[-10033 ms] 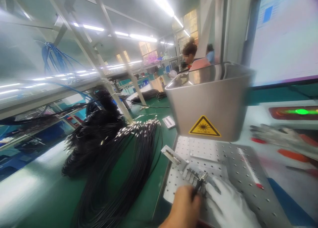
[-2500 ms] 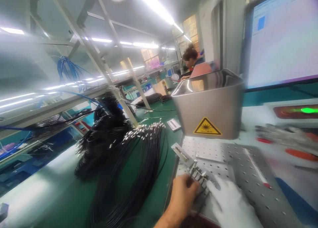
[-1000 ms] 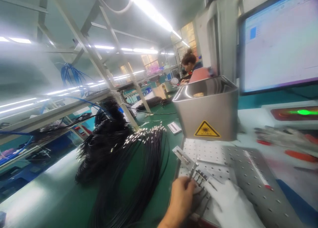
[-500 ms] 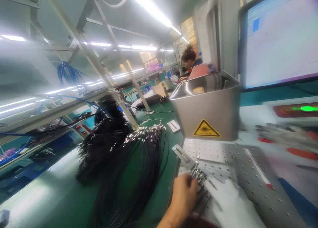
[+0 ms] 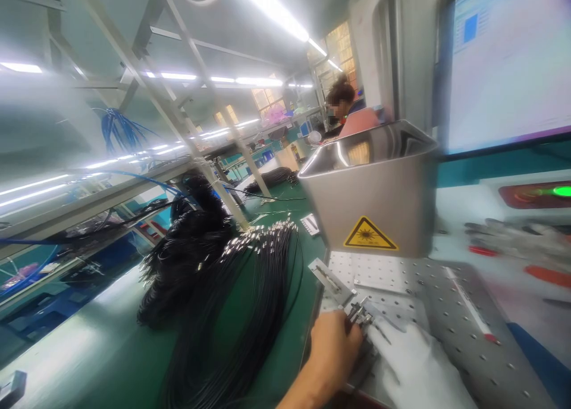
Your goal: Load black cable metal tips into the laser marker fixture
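Note:
My bare left hand (image 5: 332,343) is curled closed at a cluster of small metal cable connectors (image 5: 360,314), with dark cables partly visible below. On the right, my right hand (image 5: 413,358) in a white glove has its fingers bent against the same connectors; its fingertips are partly hidden. The connectors sit at the near end of a flat metal fixture (image 5: 329,278), which lies at an angle on a perforated plate (image 5: 464,320). To the left, a bundle of black cables (image 5: 272,296) with shiny metal ends lies on the green table (image 5: 111,343).
A steel box with a laser warning label (image 5: 370,233) stands beyond my hands. A white and red marker (image 5: 473,305) lies on the plate. Further right are gloves (image 5: 504,239) and a monitor (image 5: 513,70). A larger black cable heap (image 5: 182,266) lies left. A person (image 5: 341,106) sits behind.
The view has shifted slightly, so the monitor and marker appear farther right. Both hands stay at the connectors, with only a slight shift of the left hand.

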The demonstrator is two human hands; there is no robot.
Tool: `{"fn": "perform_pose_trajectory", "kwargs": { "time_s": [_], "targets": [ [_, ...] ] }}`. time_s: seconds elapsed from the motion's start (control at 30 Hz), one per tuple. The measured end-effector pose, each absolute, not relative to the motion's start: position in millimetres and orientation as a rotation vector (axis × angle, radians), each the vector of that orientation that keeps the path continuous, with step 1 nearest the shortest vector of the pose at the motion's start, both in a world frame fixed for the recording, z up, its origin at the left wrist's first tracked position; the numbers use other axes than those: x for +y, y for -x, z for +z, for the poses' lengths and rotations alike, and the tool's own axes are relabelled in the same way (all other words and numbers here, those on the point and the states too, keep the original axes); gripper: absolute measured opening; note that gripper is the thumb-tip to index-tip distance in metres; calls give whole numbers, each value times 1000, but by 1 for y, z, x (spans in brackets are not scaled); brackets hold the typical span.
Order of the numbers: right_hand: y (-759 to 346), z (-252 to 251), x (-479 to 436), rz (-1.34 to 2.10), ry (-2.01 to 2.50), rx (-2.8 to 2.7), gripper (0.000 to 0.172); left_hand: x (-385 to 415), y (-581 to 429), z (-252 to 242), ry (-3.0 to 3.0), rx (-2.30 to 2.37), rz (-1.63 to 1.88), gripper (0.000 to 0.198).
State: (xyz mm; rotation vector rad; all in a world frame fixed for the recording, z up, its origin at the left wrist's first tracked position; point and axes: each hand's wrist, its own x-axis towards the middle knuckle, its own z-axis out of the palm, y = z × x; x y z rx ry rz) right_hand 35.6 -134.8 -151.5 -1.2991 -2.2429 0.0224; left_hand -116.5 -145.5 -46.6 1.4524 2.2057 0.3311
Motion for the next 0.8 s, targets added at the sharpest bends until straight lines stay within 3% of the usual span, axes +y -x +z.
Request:
{"fn": "perform_pose_trajectory", "kwargs": {
  "time_s": [0.8],
  "targets": [
    [-35, -166, -123, 92, 1231, -2318, 61, -144, 119, -63, -1573, 2108, 339, 19]
  ]
}}
